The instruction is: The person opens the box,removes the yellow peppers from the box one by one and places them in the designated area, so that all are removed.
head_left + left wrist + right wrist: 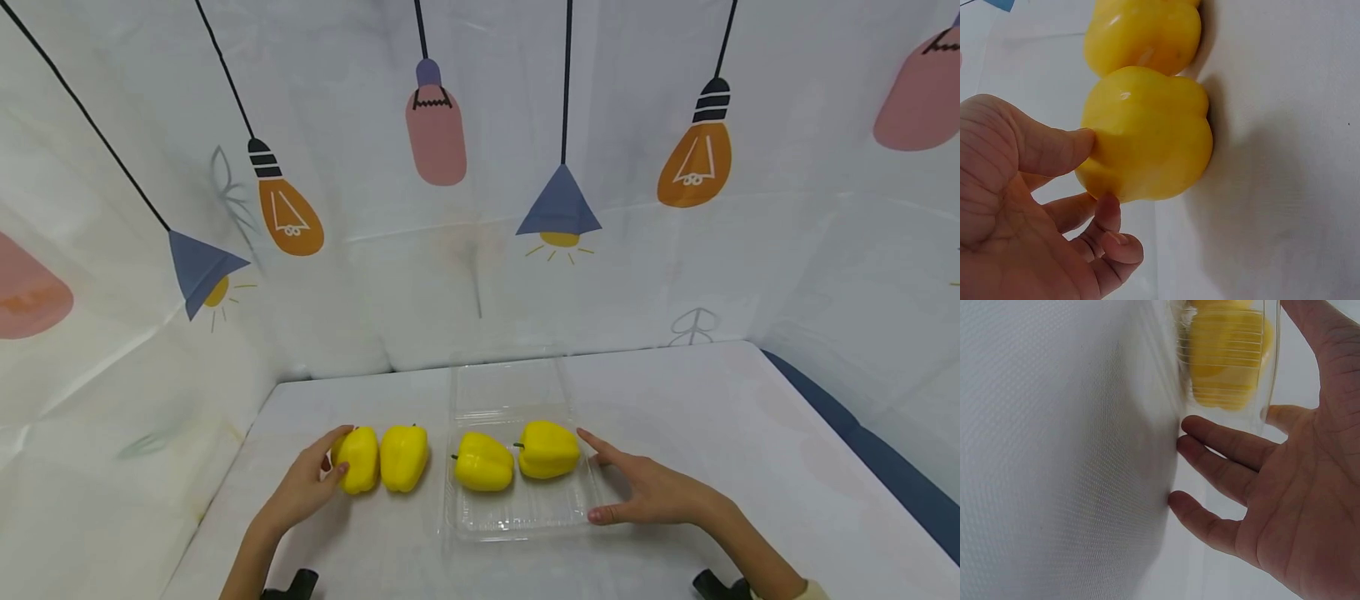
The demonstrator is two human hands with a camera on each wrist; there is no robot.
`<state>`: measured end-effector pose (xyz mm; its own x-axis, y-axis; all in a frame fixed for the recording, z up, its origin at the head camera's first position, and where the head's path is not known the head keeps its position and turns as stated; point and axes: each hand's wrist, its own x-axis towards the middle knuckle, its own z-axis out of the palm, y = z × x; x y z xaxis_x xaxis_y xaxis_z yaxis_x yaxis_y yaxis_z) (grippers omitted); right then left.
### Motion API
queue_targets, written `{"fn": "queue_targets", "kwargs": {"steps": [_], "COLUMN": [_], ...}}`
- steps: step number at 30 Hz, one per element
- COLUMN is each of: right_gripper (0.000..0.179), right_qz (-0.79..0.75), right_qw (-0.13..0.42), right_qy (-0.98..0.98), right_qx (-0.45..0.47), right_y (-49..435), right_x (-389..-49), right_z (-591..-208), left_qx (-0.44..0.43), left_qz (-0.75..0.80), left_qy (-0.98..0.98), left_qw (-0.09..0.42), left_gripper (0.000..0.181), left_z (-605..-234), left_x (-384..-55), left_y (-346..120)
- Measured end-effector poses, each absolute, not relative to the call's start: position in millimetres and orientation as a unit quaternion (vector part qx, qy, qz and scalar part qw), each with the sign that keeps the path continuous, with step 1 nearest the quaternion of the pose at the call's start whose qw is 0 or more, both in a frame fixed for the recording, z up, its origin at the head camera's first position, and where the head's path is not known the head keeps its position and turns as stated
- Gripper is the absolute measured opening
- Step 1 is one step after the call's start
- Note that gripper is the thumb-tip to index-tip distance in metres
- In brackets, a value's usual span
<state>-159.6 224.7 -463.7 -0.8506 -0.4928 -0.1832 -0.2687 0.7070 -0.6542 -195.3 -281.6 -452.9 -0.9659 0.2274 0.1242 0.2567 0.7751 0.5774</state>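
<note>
At the left, two yellow bell peppers lie side by side on the white table. My left hand (306, 483) grips the outer bell pepper (358, 460), with the thumb on one side and fingertips (1108, 212) against the other. The second bell pepper (404, 458) lies right beside it. Two more peppers, one left (483, 462) and one right (549, 450), lie in a clear plastic clamshell box (517, 525). My right hand (660, 492) is at the box's right side, fingers spread and nearly straight, thumb by its near right corner.
The box's clear lid (510, 387) lies folded back toward the rear of the white table (675, 400). Behind the table hangs a white curtain (480, 283) printed with lamps and bulbs. A dark blue surface (855, 425) shows beyond the right edge.
</note>
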Motion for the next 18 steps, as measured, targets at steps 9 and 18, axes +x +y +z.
{"fn": "queue_targets", "kwargs": {"steps": [9, 18], "right_gripper": [0.102, 0.102], "right_qz": [-0.316, -0.314], "right_qw": [0.174, 0.174], "right_qy": [0.909, 0.911], "right_qx": [-0.207, -0.204], "right_y": [224.5, 223.9], "right_x": [-159.6, -159.1], "right_z": [-463.4, -463.1], "left_qx": [-0.139, -0.147], "left_qz": [-0.339, -0.357], "left_qy": [-0.931, -0.922], "left_qw": [0.016, 0.033], "left_gripper": [0.054, 0.051], "left_z": [-459.9, -463.4], "left_x": [-197.0, -195.7], "left_y": [-282.6, -282.2]}}
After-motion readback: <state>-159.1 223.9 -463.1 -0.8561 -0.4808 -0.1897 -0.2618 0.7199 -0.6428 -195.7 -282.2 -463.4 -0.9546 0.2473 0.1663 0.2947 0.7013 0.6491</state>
